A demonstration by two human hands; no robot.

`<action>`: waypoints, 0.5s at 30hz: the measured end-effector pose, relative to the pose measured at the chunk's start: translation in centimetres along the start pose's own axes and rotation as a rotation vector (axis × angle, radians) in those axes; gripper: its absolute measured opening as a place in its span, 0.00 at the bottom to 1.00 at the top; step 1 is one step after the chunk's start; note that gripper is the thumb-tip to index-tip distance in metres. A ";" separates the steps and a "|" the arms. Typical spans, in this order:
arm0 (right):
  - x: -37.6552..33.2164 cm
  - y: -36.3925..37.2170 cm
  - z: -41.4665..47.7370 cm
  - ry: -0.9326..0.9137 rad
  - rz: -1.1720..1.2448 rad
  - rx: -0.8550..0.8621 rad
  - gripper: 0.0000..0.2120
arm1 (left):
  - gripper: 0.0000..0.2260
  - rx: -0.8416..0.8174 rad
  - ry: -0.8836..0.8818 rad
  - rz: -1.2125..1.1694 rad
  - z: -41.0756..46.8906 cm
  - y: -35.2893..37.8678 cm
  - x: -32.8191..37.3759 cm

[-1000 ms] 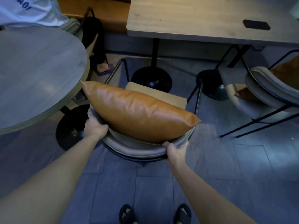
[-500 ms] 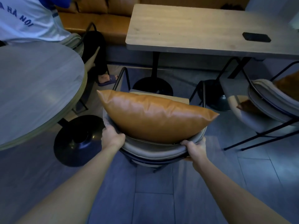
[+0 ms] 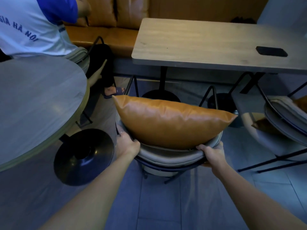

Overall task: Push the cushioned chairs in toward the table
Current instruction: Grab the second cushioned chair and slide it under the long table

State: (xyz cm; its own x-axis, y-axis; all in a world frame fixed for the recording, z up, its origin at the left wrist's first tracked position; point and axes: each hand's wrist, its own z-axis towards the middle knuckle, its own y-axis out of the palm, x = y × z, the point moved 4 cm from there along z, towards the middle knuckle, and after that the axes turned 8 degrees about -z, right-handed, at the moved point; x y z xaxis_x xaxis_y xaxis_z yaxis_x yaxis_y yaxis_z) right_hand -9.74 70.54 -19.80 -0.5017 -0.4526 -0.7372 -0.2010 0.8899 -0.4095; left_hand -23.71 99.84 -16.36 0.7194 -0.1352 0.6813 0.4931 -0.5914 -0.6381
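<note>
Hands, left hand [image 3: 127, 145] and right hand [image 3: 211, 154], clamped around chair backrest [image 3: 167, 154] between them.

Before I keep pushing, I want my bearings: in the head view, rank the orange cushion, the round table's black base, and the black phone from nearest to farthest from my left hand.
1. Orange cushion: just right of the left hand.
2. Black base: left, on the floor.
3. Black phone: far right, on the rectangular table.

Both forearms bare, no sleeves in view. Left hand [image 3: 127, 145]: thin ring on one finger, pale metal by the look; which finger, can't tell. Right hand [image 3: 214, 154]: no ring or band visible, no watch at wrist. Nails short where seen.
</note>
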 end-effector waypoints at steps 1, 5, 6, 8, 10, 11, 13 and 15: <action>-0.3 0.0 0.4 -0.001 -0.005 -0.003 0.30 | 0.40 0.000 0.001 0.001 0.4 0.2 0.3; -1.8 0.3 1.9 -0.001 -0.025 0.001 0.29 | 0.42 0.002 -0.001 0.004 1.9 0.7 1.2; -2.1 0.3 2.2 -0.002 -0.026 0.004 0.28 | 0.42 0.002 0.000 0.000 2.1 0.8 1.6; -2.7 0.3 2.8 -0.014 -0.031 0.008 0.27 | 0.43 -0.002 0.005 -0.004 2.6 1.0 2.1; -3.2 0.5 3.3 -0.030 -0.028 0.010 0.26 | 0.43 -0.003 0.008 -0.010 3.0 1.1 2.7; -3.5 0.5 3.6 -0.035 -0.029 0.008 0.25 | 0.43 -0.003 0.005 -0.010 3.3 1.2 2.9; -3.9 0.7 4.1 -0.030 -0.041 0.008 0.25 | 0.40 0.002 -0.003 -0.013 4.0 1.4 3.3; -4.3 0.9 4.7 -0.029 -0.045 0.013 0.24 | 0.37 0.008 -0.007 -0.016 4.6 1.4 3.7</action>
State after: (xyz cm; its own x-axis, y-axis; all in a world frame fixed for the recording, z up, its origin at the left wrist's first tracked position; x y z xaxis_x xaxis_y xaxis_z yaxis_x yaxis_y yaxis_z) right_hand -3.81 73.03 -19.46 -0.4675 -0.4937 -0.7333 -0.2118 0.8679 -0.4493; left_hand -18.11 102.14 -16.37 0.7148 -0.1208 0.6888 0.5082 -0.5870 -0.6302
